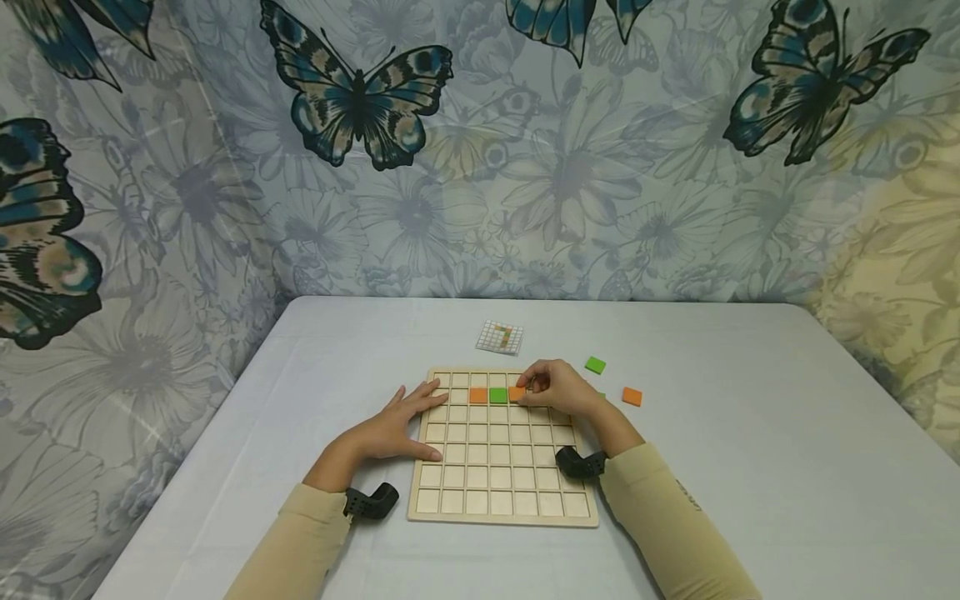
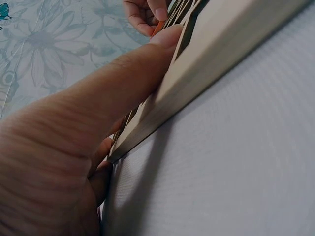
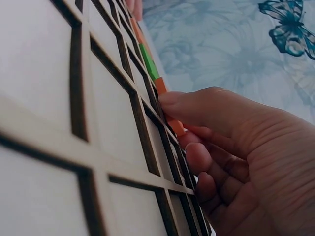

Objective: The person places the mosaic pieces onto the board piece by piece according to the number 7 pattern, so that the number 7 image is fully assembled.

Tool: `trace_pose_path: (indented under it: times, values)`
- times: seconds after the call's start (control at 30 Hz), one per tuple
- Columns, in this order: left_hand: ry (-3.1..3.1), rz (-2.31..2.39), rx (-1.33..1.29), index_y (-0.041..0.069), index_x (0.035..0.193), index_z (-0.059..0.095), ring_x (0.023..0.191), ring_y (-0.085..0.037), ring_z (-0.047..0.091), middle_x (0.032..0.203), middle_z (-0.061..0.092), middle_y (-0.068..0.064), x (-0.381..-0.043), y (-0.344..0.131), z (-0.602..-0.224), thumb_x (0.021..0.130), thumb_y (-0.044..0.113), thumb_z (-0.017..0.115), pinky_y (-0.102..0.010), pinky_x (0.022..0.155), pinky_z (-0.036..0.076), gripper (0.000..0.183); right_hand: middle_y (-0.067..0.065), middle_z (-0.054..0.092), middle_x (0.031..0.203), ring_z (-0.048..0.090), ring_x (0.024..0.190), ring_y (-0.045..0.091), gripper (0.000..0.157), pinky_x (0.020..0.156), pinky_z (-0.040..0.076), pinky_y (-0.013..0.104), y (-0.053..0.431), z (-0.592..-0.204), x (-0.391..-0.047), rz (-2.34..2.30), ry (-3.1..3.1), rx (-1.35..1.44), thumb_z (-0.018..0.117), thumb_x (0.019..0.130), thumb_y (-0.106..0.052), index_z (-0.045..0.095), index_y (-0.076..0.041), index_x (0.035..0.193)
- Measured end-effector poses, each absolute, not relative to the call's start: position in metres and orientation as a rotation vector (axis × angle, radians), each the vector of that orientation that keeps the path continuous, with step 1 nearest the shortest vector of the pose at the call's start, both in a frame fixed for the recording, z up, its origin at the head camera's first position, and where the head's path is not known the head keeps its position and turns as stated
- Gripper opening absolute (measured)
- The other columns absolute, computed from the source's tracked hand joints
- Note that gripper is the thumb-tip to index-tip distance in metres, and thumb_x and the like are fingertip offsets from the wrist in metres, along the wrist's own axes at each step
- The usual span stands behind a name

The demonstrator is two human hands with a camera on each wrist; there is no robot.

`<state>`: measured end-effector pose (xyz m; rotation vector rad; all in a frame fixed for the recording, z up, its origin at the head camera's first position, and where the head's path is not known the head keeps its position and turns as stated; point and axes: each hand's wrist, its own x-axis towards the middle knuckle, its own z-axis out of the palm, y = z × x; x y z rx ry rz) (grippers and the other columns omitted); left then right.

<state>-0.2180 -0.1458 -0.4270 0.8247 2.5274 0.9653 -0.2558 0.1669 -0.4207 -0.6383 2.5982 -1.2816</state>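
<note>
Orange tile near the center of the frame in the head view, over the second row from the top of the board; pinched between thumb and fingers of the right hand. In the right wrist view, orange visible on both sides of the thumb, toward the middle of the frame; full seating in a cell impossible to tell. Just to its left in the head view, in the same row, green tile, then second orange tile.

At the left side of the board, left hand with fingers extended and spread, gripping no tile; fingertips on the upper left edge, thumb on the edge lower down. In the left wrist view, thumb laid across the wooden rim, upper middle of the frame.

Above the board, patterned card. Right of the board, loose green tile and loose orange tile; between board and latter, green sliver, mostly hidden behind the right arm. On both wrists, black devices beside tan sleeves. Beneath all, white counter; across the upper frame, floral backdrop with blue butterflies.
</note>
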Motion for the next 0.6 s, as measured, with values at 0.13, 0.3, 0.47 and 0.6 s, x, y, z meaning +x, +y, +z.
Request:
trace_pose_path:
  times: [0.13, 0.3, 0.47, 0.6]
  values:
    - [2.531, 0.962, 0.834, 0.017, 0.145, 0.035, 0.145, -0.034, -0.004, 0.158, 0.009, -0.005, -0.2188, -0.1460, -0.4277, 0.070, 0.041, 0.079, -0.057, 0.116, -0.005, 0.091, 0.005, 0.059, 0.081, 0.050, 0.067, 0.013, 0.020, 0.057, 0.045, 0.022, 0.1666, -0.4213, -0.2558, -1.280, 2.597, -0.641, 0.075, 0.078, -0.011, 0.068, -0.003, 0.096]
    - [2.533, 0.961, 0.826, 0.017, 0.145, 0.035, 0.145, -0.035, -0.005, 0.158, 0.009, -0.005, -0.2189, -0.1456, -0.4277, 0.069, 0.042, 0.080, -0.058, 0.116, -0.004, 0.092, 0.006, 0.060, 0.082, 0.049, 0.067, 0.013, 0.021, 0.057, 0.045, 0.023, 0.1674, -0.4221, -0.2557, -1.277, 2.603, -0.670, 0.074, 0.078, -0.012, 0.067, -0.002, 0.096]
    - [2.533, 0.958, 0.826, 0.017, 0.146, 0.034, 0.145, -0.036, -0.005, 0.158, 0.009, -0.005, -0.2186, -0.1455, -0.4268, 0.069, 0.042, 0.080, -0.058, 0.116, -0.004, 0.092, 0.009, 0.060, 0.083, 0.049, 0.067, 0.012, 0.022, 0.057, 0.045, 0.022, 0.1676, -0.4225, -0.2553, -1.278, 2.605, -0.675, 0.074, 0.079, -0.012, 0.067, -0.001, 0.096]
    - [2.527, 0.964, 0.829, 0.016, 0.145, 0.035, 0.145, -0.036, -0.005, 0.158, 0.009, -0.006, -0.2180, -0.1455, -0.4259, 0.070, 0.041, 0.080, -0.058, 0.116, -0.004, 0.092, 0.013, 0.061, 0.087, 0.049, 0.069, 0.013, 0.023, 0.058, 0.044, 0.022, 0.1678, -0.4236, -0.2547, -1.294, 2.594, -0.664, 0.074, 0.078, -0.012, 0.067, 0.000, 0.097]
